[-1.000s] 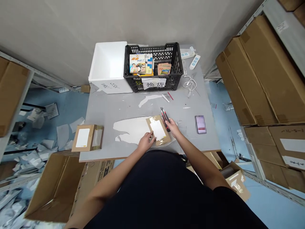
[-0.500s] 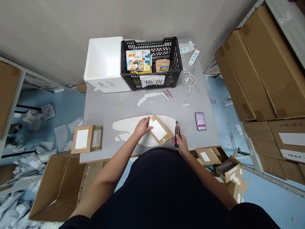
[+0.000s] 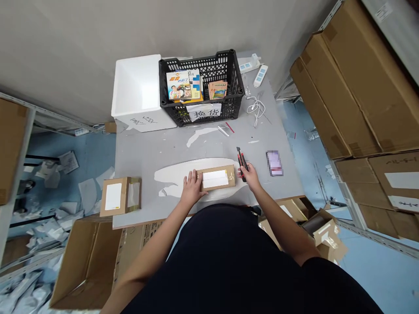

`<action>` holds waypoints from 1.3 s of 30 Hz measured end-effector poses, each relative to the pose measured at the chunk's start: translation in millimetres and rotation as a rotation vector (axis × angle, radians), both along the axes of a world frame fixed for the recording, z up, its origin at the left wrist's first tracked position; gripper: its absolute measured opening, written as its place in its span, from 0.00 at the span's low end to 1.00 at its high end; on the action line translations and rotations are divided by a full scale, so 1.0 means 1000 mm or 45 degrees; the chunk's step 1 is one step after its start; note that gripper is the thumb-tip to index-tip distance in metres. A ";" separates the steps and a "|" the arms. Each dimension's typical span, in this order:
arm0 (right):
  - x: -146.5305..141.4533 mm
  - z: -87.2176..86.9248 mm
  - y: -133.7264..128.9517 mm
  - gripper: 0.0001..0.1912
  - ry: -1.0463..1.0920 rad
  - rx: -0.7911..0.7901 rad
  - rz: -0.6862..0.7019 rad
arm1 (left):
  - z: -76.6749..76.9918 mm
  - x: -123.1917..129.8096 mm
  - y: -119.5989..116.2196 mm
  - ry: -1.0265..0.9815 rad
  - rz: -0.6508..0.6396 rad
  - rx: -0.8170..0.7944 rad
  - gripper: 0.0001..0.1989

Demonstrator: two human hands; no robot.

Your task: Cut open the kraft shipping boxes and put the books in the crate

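Note:
My left hand presses on the left end of a small flat cardboard package, which lies lengthwise across a white patch on the table. A white label covers its top, with clear tape around it. My right hand is just right of the package and grips a black and red utility knife. The knife's tip points away from me, and I cannot see whether the blade is out.
A second cardboard package lies at the table's left edge. A black crate of booklets and a white foam box stand at the back. A white cable and a blurred card lie right. Cardboard cartons stand at both sides.
The package has turned from slanted to lying crosswise, with my left hand moved to its left end. My right hand has lifted the knife farther up the table, away from me.

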State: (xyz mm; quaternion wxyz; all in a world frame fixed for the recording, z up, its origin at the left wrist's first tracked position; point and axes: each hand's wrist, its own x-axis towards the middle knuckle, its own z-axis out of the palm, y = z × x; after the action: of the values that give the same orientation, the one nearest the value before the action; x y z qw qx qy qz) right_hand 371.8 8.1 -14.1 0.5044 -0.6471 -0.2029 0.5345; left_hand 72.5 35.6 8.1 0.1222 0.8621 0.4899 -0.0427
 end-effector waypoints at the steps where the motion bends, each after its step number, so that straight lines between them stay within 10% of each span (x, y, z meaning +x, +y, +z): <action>1: 0.003 0.000 -0.007 0.25 -0.035 -0.029 0.008 | 0.000 0.004 0.006 0.015 -0.090 -0.004 0.49; 11: 0.013 0.004 -0.079 0.36 -0.086 -0.177 0.281 | -0.001 0.039 0.042 0.063 -0.443 -0.190 0.54; 39: 0.022 0.008 -0.094 0.33 0.020 -0.244 0.496 | -0.009 0.036 0.037 -0.038 -0.470 -0.127 0.50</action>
State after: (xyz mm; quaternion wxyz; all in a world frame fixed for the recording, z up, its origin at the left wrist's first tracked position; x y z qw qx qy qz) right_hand 394.0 -86.1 -6.1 0.3295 -0.6364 -0.2683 0.6437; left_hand 108.2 72.9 -1.0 0.1624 0.9307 0.3188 -0.0758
